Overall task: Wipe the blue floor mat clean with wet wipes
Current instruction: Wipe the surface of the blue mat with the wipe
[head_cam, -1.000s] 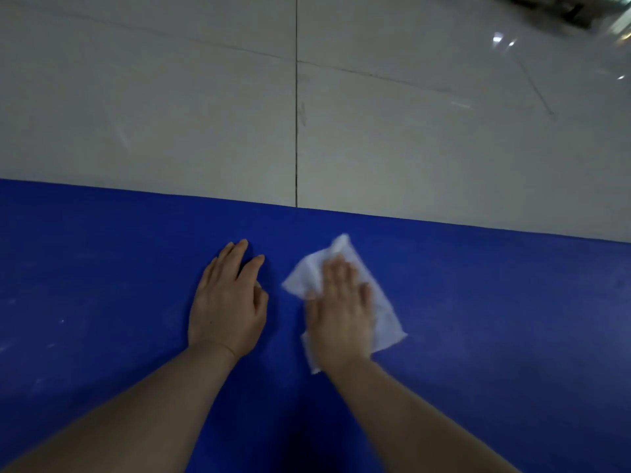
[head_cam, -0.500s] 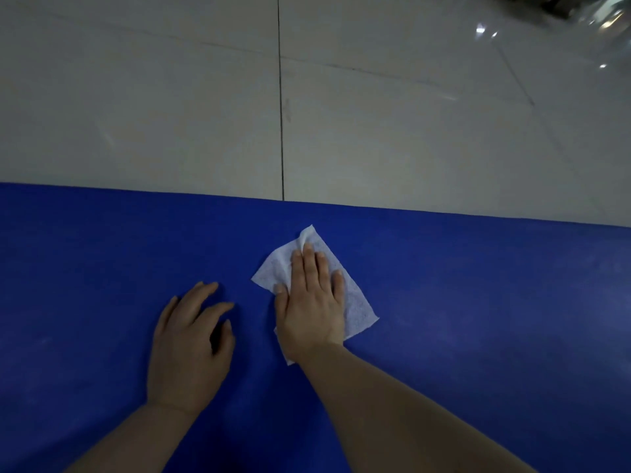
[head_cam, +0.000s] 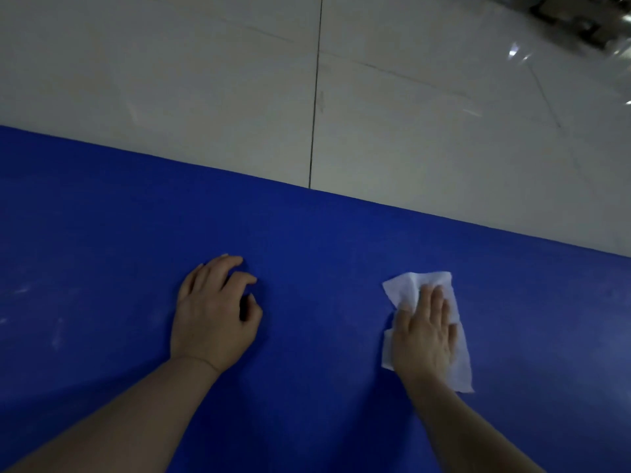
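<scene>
The blue floor mat [head_cam: 307, 254] fills the lower half of the view. A white wet wipe [head_cam: 409, 285] lies flat on it at the right. My right hand [head_cam: 425, 332] presses down on the wipe with straight fingers, palm flat. My left hand [head_cam: 215, 315] rests on the bare mat to the left, fingertips down and fingers loosely bent, holding nothing. Faint pale smudges [head_cam: 24, 290] show on the mat at the far left.
Beyond the mat's far edge lies a pale tiled floor [head_cam: 205, 80] with dark grout lines. A blurred shiny object [head_cam: 580, 18] sits at the top right corner, well away from the mat.
My right hand has slid the wipe to the right across the mat, away from my left hand. My left hand's fingers have bent more. The head view has tilted.
</scene>
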A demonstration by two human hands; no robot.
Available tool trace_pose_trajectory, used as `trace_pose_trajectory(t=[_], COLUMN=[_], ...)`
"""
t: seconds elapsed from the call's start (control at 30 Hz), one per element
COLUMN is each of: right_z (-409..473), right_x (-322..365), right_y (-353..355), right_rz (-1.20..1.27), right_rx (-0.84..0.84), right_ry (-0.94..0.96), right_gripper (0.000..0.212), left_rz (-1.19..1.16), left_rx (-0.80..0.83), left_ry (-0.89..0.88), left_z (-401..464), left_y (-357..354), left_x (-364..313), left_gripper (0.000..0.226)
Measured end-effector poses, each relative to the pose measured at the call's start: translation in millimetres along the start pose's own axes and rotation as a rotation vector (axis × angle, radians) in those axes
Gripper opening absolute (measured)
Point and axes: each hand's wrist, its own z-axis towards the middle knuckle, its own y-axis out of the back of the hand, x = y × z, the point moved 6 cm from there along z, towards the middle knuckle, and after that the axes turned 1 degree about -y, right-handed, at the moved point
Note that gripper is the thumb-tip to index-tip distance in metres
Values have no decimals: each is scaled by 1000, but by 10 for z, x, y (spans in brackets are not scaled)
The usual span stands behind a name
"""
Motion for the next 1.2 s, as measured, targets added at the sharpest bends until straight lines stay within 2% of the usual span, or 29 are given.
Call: trace_pose_trajectory(t=[0.07, 0.2, 0.3, 0.37, 0.43, 0.5, 0.57, 0.63, 0.7, 0.77, 0.9, 0.97, 1.03, 1.1, 1.17, 1.2], right_z=[-63, -460, -801, -815, -598, -301, -93, -63, -155, -374, -972, -964, -736, -433, -252, -241], right_x=[31, 870, 1391, 1420, 1126, 646, 210, 79, 289, 717, 1506, 1519, 1216, 748, 368, 295], right_y=[-22, -277, -399, -412, -392, -233, -119, -67, -144, -210, -415, -414, -354, -180, -104, -104], right_rz=[8, -98, -46, -65, -120, -86, -61, -42, -74, -108, -80, -87, -113, -53, -52, -51], right_rx=[30, -64, -12, 35, 44, -20, 29, 72, 37, -66, 83, 109, 87, 47, 74, 83], right_ry=[-63, 311, 578, 700, 614, 375, 113, -13, 33, 206, 618, 700, 640, 396, 137, 64], right_gripper=[59, 61, 54, 54, 58, 62, 62, 60, 58, 56, 66, 62, 59, 65, 61, 59], left_rz=[16, 40, 44, 47, 45, 40, 35, 40, 45, 46, 47, 42, 41, 45, 43, 44], left_rx=[4, 17, 50, 57, 37, 21, 15, 13, 14, 10, 19, 24, 15, 11, 16, 18], left_ry=[5, 31, 39, 42, 34, 33, 32, 30, 35, 35, 42, 50, 42, 39, 46, 49], left_z=[5, -1, 11, 13, 9, 8, 11, 13, 13, 17, 19, 15, 16, 19, 23, 22], left_y=[-3, -9, -29, -34, -22, -7, -1, -4, -14, -19, -20, -18, -8, -1, 0, -2], left_x=[-9, 1, 8, 12, 10, 5, -5, -11, -6, 4, 6, 7, -3, -11, -9, -13], left_gripper=[31, 30, 35, 34, 35, 36, 36, 34, 32, 33, 29, 23, 24, 25, 25, 26])
